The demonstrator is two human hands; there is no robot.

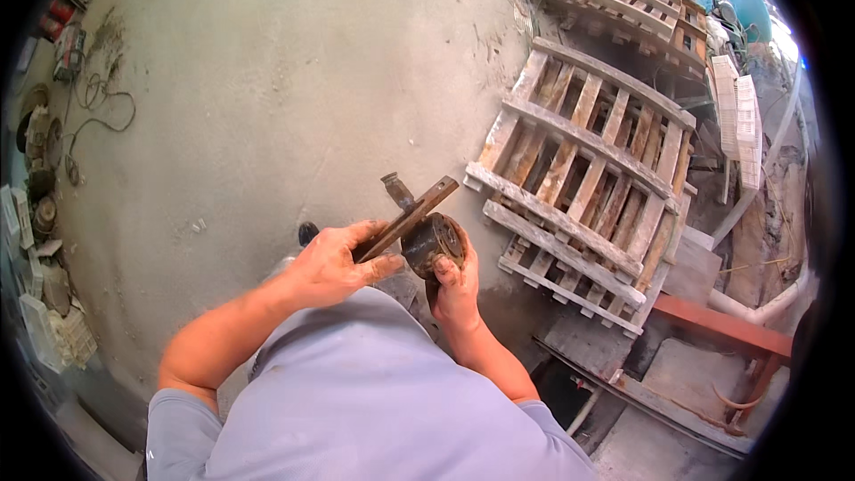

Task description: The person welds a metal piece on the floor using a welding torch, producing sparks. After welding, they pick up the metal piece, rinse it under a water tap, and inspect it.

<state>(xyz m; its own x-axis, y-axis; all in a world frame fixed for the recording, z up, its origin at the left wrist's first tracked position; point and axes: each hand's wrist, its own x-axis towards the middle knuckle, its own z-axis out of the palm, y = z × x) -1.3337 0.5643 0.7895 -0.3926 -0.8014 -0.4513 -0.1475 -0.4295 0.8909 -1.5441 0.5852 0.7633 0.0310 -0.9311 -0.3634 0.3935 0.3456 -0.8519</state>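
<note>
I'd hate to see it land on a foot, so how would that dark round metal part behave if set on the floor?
The dark cylindrical part looks like solid, grimy metal, so probably heavy for its size. Being round, it could roll on the concrete floor if laid on its side. The right hand grips it from below; grime may make it slippery.

A rough workshop or yard with a bare concrete floor (267, 80). Weathered wooden pallets (579, 178) stacked at upper right, tools and a loose cable (98, 116) scattered along the left edge.
</note>
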